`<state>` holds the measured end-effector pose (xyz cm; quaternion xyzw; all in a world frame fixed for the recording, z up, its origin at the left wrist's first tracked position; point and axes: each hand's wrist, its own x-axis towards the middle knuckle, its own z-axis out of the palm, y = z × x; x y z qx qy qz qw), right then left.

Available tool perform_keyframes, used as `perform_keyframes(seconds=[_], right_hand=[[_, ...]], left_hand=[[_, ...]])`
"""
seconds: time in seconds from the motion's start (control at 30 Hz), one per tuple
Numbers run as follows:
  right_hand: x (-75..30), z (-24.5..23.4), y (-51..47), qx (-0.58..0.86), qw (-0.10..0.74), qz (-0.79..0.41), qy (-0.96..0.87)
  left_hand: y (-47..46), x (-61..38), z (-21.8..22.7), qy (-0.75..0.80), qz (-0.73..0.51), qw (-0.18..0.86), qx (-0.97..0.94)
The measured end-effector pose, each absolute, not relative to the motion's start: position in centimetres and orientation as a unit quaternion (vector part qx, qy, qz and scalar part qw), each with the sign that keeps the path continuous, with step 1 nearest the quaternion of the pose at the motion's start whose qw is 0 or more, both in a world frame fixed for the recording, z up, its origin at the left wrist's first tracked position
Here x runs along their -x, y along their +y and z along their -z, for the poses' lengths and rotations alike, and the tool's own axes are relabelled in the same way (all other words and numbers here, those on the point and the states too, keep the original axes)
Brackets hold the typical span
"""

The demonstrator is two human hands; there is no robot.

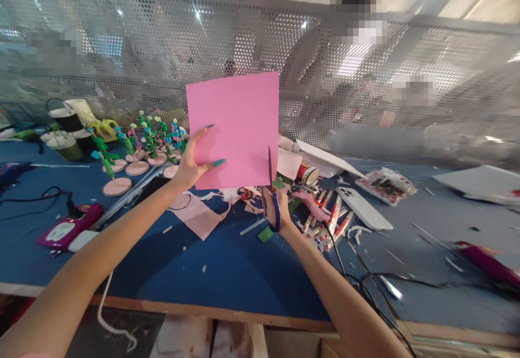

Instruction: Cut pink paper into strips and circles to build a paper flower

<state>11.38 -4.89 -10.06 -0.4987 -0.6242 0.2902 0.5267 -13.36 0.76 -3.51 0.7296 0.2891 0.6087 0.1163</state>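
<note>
My left hand (195, 163) grips a pink sheet of paper (235, 125) at its left edge, with the thumb and a finger lying across the front. The sheet is held upright above the blue table. Wrapped round blue-handled scissors (277, 212), my right hand (282, 203) is just below the sheet's lower right corner. The blades point up, close to the right edge, and a dark blade shows in front of the paper. Below the sheet lie a pink paper scrap (199, 217) and several thin cut strips.
Craft flowers on round pink bases (117, 186) stand at left, near a purple power strip (71, 228). To the right lie a white phone (363, 209), red-and-white sticks (335, 214), a pink glue gun (312, 205) and black cables (361, 282). A perforated metal screen (134, 38) rises behind.
</note>
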Motion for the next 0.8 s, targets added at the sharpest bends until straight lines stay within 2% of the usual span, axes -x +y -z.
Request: perform_keyframes(seconds=[0.6,0.8], right_hand=[[-10.9,9.1,-5.3,0.524,0.533,-0.177,-0.64],[-11.0,9.0,-5.3,0.534,0.533,-0.182,-0.631]], left_hand=[[0.7,13.3,3.7,0.27,-0.614,0.125,-0.731],[0.7,13.3,3.7,0.281,-0.612,0.125,-0.729]])
